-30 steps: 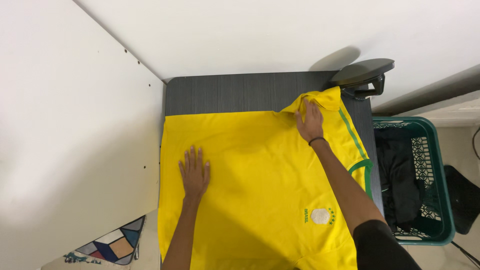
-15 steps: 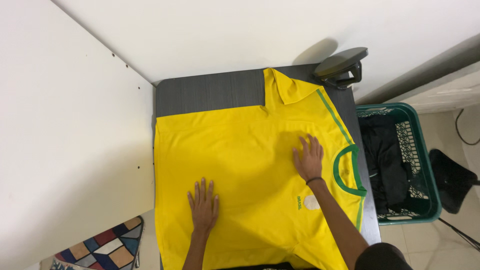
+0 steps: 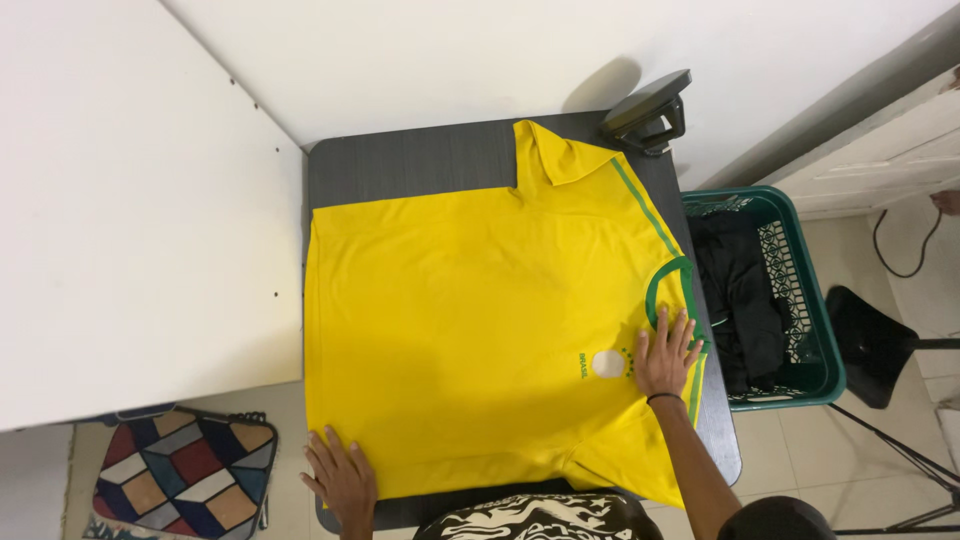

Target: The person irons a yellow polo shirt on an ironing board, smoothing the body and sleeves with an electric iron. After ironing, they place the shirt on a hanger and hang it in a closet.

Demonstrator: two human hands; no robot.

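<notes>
A room in a home, set up for laundry. A yellow shirt (image 3: 480,330) lies spread on a small dark surface (image 3: 420,160) against white walls, a green laundry basket (image 3: 815,330) of dark clothes stands on the tiled floor beside it, and a patterned cushion (image 3: 185,470) sits nearby.

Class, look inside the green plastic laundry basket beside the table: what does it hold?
Inside the green plastic laundry basket lies a heap of dark, black-looking clothing. Whatever sits beneath that heap is covered, and the basket's near-left corner is hidden behind the dark table's edge.
</notes>
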